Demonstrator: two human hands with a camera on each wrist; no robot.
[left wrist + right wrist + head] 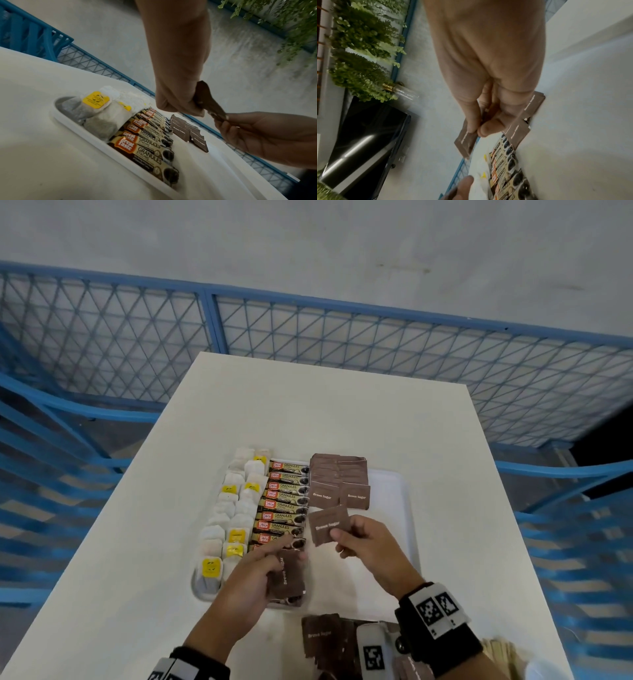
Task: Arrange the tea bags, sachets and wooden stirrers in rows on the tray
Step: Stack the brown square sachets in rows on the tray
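Observation:
A white tray [390, 508] lies on the table. Tea bags [236, 508] fill its left columns, coffee granule sachets [281, 505] the middle one, and brown sugar sachets [339, 477] the far right part. My right hand [337, 537] pinches a single brown sugar sachet [327, 527] just above the tray, near the laid sachets; the right wrist view shows the thumb and forefinger [471, 125] on the sachet [464, 143]. My left hand [291, 553] grips a stack of brown sugar sachets [287, 580] over the tray's near edge, and that stack [207, 102] also appears in the left wrist view.
Loose brown sugar sachets [322, 638] lie on the table in front of the tray. Wooden stirrers [503, 652] sit at the near right corner. Blue mesh fencing [308, 337] stands beyond the table's far edge, with blue chairs on both sides.

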